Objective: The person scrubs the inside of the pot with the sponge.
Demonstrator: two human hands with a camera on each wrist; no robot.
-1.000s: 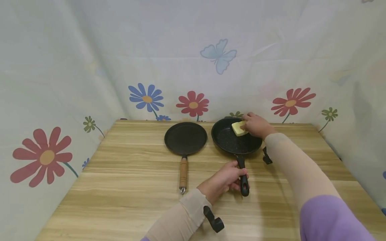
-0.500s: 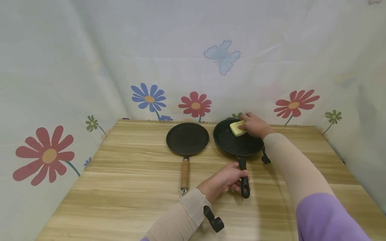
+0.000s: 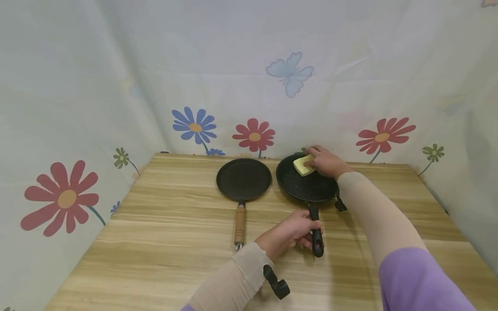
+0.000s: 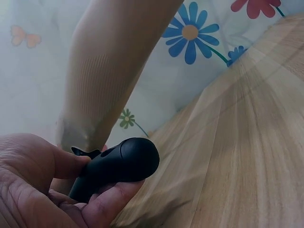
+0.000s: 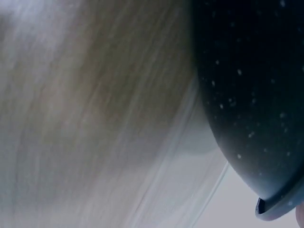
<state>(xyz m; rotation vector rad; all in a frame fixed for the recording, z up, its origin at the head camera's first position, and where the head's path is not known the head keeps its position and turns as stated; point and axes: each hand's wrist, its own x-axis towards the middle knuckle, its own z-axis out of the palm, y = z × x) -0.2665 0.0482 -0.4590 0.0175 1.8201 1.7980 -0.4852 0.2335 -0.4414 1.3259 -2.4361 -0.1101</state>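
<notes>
A black speckled frying pan (image 3: 307, 190) sits at the back right of the wooden table. My left hand (image 3: 297, 229) grips its black handle (image 3: 317, 242), thumb on top and fingers underneath; the left wrist view shows the handle end (image 4: 137, 159) between thumb and fingers. My right hand (image 3: 324, 162) reaches over the pan's far right rim and holds a yellow sponge (image 3: 302, 166) against the inside of the pan, near the back. In the right wrist view the pan's speckled outer side (image 5: 251, 104) fills the right; the sponge is out of sight there.
A flat black griddle pan (image 3: 244, 179) with a wooden handle (image 3: 240, 224) lies just left of the frying pan. A flower-printed curtain (image 3: 218, 86) stands behind the table (image 3: 163, 242) and along its sides. Black straps (image 3: 276, 283) hang from the wrists.
The right hand has slid the sponge a little to the left within the pan. My left hand keeps its hold on the handle. The head view has shifted slightly.
</notes>
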